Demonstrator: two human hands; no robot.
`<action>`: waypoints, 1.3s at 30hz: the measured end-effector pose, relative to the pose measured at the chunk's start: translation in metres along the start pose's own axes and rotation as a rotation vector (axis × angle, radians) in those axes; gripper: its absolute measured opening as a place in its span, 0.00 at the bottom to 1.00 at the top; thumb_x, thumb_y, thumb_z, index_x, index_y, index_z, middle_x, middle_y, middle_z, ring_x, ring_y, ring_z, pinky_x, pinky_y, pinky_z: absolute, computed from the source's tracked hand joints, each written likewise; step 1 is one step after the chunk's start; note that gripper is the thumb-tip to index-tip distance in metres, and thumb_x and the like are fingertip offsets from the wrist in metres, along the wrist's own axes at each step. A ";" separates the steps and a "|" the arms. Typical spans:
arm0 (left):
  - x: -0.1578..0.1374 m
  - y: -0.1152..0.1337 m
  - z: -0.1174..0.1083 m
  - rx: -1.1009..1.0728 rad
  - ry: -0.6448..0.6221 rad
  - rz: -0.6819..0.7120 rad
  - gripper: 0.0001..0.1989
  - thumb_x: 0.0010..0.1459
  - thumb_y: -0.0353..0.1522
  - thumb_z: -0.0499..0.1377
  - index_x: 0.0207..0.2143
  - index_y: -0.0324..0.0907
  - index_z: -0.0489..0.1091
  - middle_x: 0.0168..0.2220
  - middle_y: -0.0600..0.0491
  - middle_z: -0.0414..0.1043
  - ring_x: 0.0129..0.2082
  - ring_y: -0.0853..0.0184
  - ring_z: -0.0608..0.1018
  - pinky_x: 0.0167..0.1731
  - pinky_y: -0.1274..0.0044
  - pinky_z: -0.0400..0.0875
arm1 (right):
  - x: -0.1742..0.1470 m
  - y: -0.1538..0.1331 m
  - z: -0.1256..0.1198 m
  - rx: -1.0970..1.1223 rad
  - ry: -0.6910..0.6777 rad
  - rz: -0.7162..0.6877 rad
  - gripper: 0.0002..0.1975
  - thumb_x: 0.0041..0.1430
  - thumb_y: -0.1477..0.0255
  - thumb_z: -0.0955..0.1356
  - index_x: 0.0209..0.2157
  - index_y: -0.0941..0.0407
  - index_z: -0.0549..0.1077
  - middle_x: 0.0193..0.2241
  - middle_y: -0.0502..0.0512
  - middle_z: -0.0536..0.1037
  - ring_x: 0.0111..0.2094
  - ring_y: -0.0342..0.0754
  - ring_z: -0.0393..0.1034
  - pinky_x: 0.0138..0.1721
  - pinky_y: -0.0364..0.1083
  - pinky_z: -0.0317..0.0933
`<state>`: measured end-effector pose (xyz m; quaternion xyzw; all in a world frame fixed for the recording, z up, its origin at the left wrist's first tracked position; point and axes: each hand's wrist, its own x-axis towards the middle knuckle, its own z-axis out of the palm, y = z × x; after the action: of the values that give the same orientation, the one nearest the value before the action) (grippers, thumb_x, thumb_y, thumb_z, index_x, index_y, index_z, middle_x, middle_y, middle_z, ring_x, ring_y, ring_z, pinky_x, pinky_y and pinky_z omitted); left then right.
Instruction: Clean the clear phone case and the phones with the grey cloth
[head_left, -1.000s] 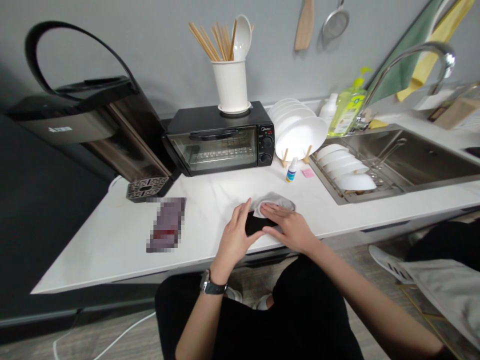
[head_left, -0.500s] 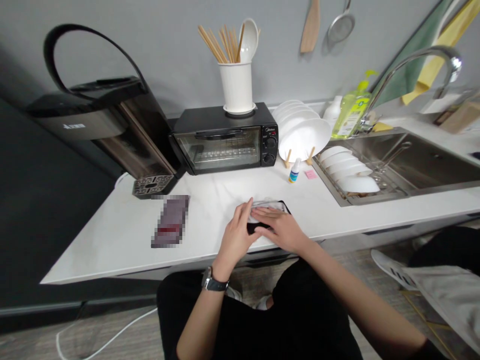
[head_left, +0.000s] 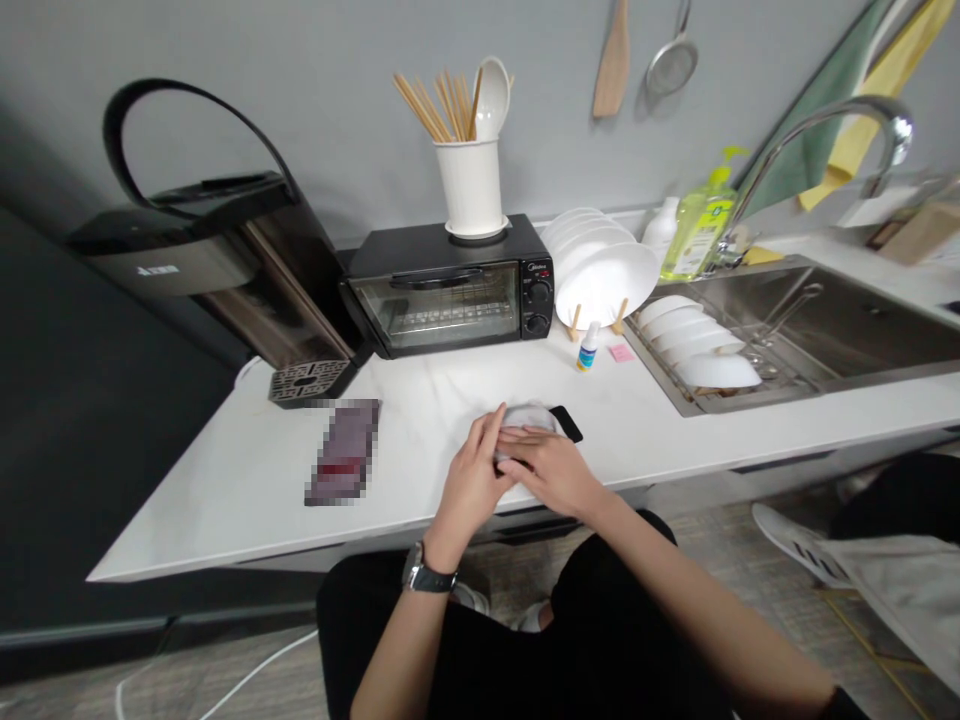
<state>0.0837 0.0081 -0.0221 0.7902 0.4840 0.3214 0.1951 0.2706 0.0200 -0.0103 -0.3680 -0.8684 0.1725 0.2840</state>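
A black smartphone lies flat on the white counter near its front edge, its right end bare. Over its middle is a bunched light grey cloth. My right hand presses on the cloth, fingers together and pointing left. At the phone's left end my left hand is curled, its fingers steadying that end; the hands hide much of the phone. A small white spray bottle with a blue and yellow label stands behind, beside a pink slip.
To the left lies a pixelated dark purple item. A water dispenser, a toaster oven and a rack of white plates line the back. On the right is a sink with bowls. Another person's shoe shows at lower right.
My right hand and the cloth have shifted left over the phone, uncovering its right end. My left hand stays at the left end. The view has tilted up slightly.
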 end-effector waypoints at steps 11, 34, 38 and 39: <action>0.003 -0.003 0.004 0.006 0.004 0.014 0.44 0.61 0.25 0.58 0.75 0.52 0.44 0.67 0.44 0.61 0.62 0.55 0.73 0.59 0.65 0.73 | -0.014 -0.027 0.016 -0.065 0.023 0.061 0.27 0.73 0.56 0.64 0.62 0.59 0.73 0.63 0.62 0.73 0.67 0.55 0.65 0.69 0.57 0.57; 0.004 0.002 0.006 0.032 0.050 -0.069 0.47 0.60 0.36 0.68 0.74 0.54 0.46 0.66 0.46 0.63 0.64 0.53 0.72 0.60 0.63 0.72 | -0.015 0.016 -0.007 -0.168 0.161 0.173 0.21 0.75 0.63 0.63 0.63 0.55 0.72 0.62 0.60 0.75 0.67 0.56 0.66 0.68 0.61 0.59; 0.006 0.003 0.006 0.011 0.033 -0.052 0.46 0.61 0.35 0.67 0.74 0.54 0.46 0.66 0.46 0.64 0.64 0.53 0.71 0.62 0.63 0.70 | -0.034 -0.007 0.003 -0.194 0.152 0.164 0.27 0.72 0.58 0.66 0.65 0.57 0.70 0.64 0.62 0.72 0.68 0.60 0.63 0.68 0.64 0.57; 0.006 0.003 0.004 -0.003 0.025 -0.039 0.45 0.62 0.33 0.66 0.74 0.54 0.47 0.66 0.47 0.63 0.65 0.54 0.71 0.62 0.64 0.70 | -0.033 -0.016 0.008 -0.156 0.125 0.136 0.28 0.71 0.57 0.67 0.65 0.57 0.70 0.64 0.62 0.72 0.68 0.59 0.63 0.69 0.63 0.57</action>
<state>0.0904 0.0120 -0.0215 0.7762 0.5010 0.3284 0.1964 0.2757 -0.0157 -0.0206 -0.4572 -0.8328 0.1002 0.2958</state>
